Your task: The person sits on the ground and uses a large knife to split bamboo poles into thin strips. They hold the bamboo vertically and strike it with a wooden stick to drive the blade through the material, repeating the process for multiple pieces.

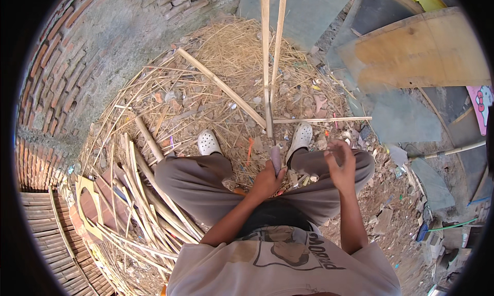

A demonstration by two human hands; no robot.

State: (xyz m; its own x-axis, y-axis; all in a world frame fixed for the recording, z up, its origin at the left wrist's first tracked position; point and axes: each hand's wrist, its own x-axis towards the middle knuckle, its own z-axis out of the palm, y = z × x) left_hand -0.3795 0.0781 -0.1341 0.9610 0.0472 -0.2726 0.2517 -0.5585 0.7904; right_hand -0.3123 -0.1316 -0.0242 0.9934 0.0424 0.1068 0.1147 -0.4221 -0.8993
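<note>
Pale straw-yellow bamboo strips (271, 64), split, plain, no markings. White perforated clogs (208, 141) w/ dotted hole pattern. Grey-brown trousers (190, 180), plain. Beige T-shirt (226, 267) w/ dark brown print + outline graphic. Red-orange brick wall (56, 75), grey mortar lines, grey plaster patch. Dry golden straw litter (231, 44) on dusty brown ground. Tan wooden board (417, 54), dark edge. Slate-grey sheets (401, 118). Pink + white cartoon panel (482, 108) at rt edge. Thin green hose (453, 225).
</note>
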